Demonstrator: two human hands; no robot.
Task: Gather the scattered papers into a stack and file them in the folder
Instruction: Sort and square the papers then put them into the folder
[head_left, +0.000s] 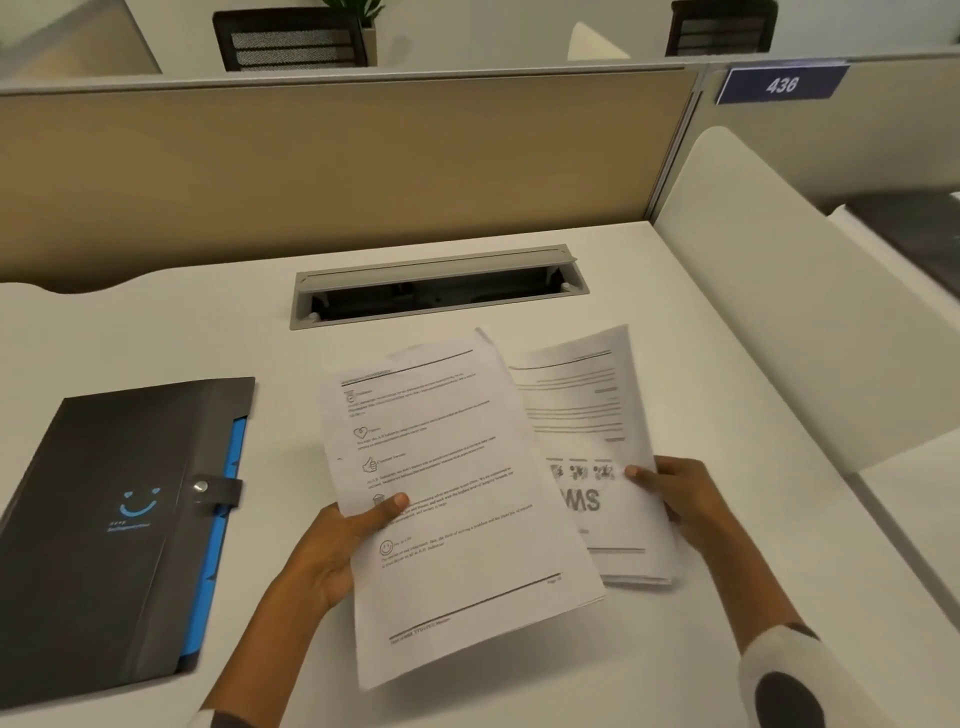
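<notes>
I hold two bunches of printed white papers above the white desk. My left hand (343, 551) grips the nearer, larger sheets (447, 499) at their left edge, thumb on top. My right hand (680, 499) grips a second bunch of papers (587, 410) at its right edge; that bunch lies partly under the left one. A dark grey folder (114, 525) with a blue smiley print, blue inner edge and a snap strap lies shut on the desk to the left, apart from both hands.
A grey cable tray (436, 286) with its lid raised is set into the desk (156, 332) behind the papers. A beige partition (337, 171) closes the back. A white side divider (769, 291) stands at the right.
</notes>
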